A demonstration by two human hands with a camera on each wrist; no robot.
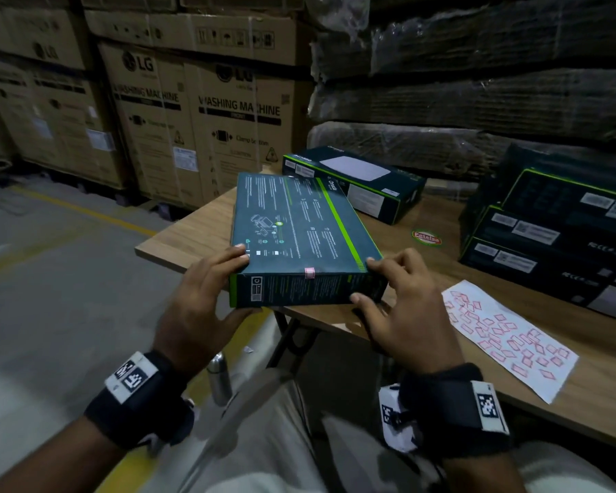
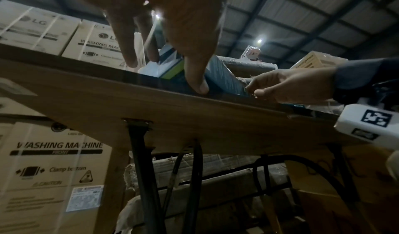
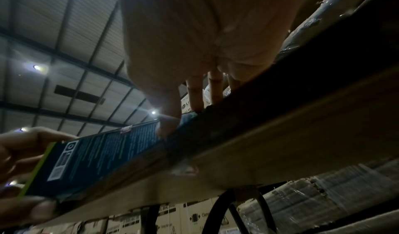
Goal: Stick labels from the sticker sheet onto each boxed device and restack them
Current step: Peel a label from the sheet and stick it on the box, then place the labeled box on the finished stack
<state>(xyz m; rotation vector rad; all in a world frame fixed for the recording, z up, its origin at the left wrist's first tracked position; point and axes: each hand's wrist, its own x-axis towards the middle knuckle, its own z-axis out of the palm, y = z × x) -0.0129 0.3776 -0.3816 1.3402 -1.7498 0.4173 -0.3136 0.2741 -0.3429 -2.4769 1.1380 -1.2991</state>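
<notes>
A flat dark teal boxed device (image 1: 299, 229) with a green stripe lies over the near edge of the wooden table (image 1: 192, 229). A small pink label (image 1: 310, 272) sits on the top edge of its near side, also the label (image 3: 126, 129) in the right wrist view. My left hand (image 1: 237, 284) grips the near left corner, fingers on top and thumb beneath. At the near right corner my right hand (image 1: 365, 279) pinches the box between forefinger and thumb. The white sticker sheet (image 1: 509, 336) with several pink labels lies to the right. Three more boxes (image 1: 548, 240) are stacked at the right.
Another boxed device (image 1: 356, 183) lies at the table's back. A round red and green sticker (image 1: 426, 238) is on the tabletop. Washing machine cartons (image 1: 192, 112) and wrapped stacks (image 1: 477, 83) stand behind. A metal bottle (image 1: 219, 378) stands on the floor by the table legs.
</notes>
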